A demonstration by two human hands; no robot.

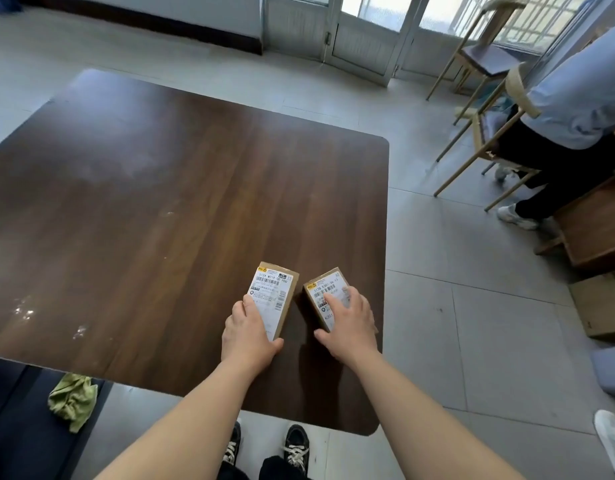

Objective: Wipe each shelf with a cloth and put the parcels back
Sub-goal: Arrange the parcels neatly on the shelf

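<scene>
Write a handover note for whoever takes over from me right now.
Left hand grips the near end of the left brown cardboard parcel; right hand grips the right brown cardboard parcel.
Both lie side by side, apart, on the dark wooden table.
Crumpled green cloth lies on the dark seat beside it, unheld.
No shelf in view, so wiping cannot be judged; parcels not yet put back.
</scene>
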